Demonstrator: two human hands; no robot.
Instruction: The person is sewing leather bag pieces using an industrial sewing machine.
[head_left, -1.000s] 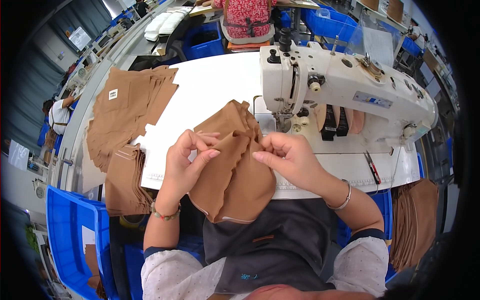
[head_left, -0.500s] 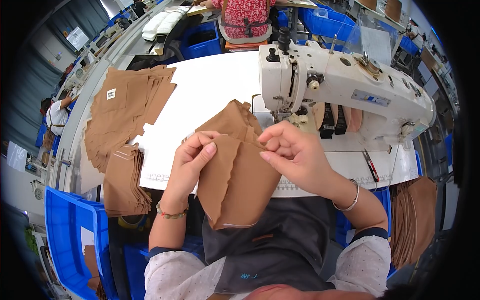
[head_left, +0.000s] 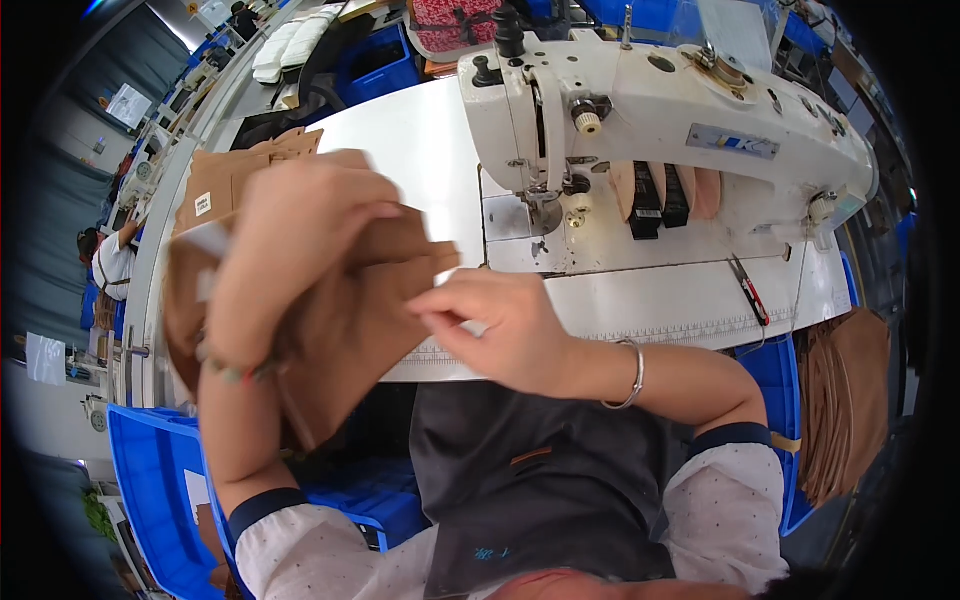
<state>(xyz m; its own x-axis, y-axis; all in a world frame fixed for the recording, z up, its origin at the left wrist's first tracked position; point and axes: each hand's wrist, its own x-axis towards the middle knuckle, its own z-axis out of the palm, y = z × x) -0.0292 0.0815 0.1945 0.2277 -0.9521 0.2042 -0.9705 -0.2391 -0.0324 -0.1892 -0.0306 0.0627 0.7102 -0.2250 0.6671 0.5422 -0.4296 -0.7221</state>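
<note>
My left hand [head_left: 325, 205] is smeared by motion and curled over a brown fabric piece [head_left: 375, 300]. The piece hangs in loose folds under that wrist, reaching past the table's front edge. Part of it is blurred and hidden by my forearm. My right hand [head_left: 505, 325] is closed in a pinch, its fingertips at the fabric's right edge; what lies between them, if anything, is too small to make out. Behind the left hand lies a stack of brown fabric pieces [head_left: 280, 150], the upper one bearing a small white label [head_left: 203, 204].
A white sewing machine [head_left: 640, 130] stands right of centre on the white table [head_left: 400, 130]. Red-handled snips [head_left: 750, 295] lie near the front edge. Blue bins [head_left: 150, 490] flank me, and brown pieces [head_left: 845, 410] hang at the right. Black packets [head_left: 645, 205] sit under the machine arm.
My left hand has swung left with the brown fabric piece, over the stack. My right hand has shifted left and down, away from the machine's needle area. The view has tilted slightly.
</note>
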